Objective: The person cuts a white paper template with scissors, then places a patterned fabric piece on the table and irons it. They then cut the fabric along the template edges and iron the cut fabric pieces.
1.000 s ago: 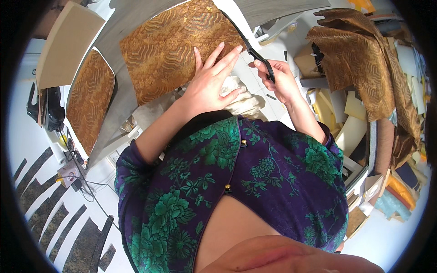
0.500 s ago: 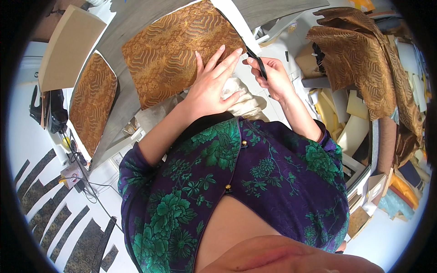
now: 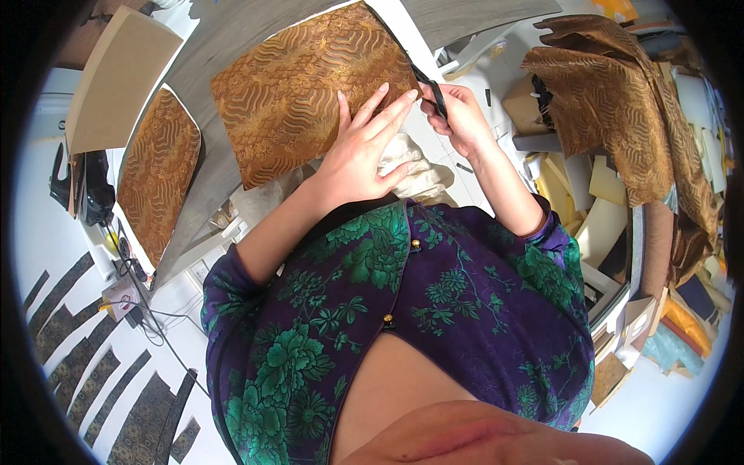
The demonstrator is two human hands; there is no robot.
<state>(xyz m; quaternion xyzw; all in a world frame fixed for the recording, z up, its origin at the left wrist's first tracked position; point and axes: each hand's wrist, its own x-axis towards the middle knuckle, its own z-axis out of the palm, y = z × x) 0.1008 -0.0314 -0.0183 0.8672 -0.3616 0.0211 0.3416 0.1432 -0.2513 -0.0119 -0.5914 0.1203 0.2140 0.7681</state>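
A brown-and-gold patterned sheet of fabric [image 3: 298,89] lies on the grey table in front of me, its near edge jutting past the tabletop. My left hand [image 3: 355,159] rests on its near right part, palm down with fingers spread. At the sheet's right edge, my right hand [image 3: 467,128] grips a pair of black-handled scissors [image 3: 439,101]. The blades meet the edge beside my left fingertips; how far they are apart I cannot make out. White paper [image 3: 407,31] shows along that same edge.
A smaller piece of matching fabric [image 3: 160,174] lies at the left, near a tan board [image 3: 120,81]. More brown fabric [image 3: 608,108] drapes over a heap at the right. Dark patterned strips [image 3: 143,418] lie on the white surface at lower left. Crumpled cream cloth [image 3: 415,170] sits below my hands.
The fabric and my left hand have shifted slightly right and nearer. My right hand has turned a little with the scissors. A small dark strip now shows on the floor beside my right wrist.
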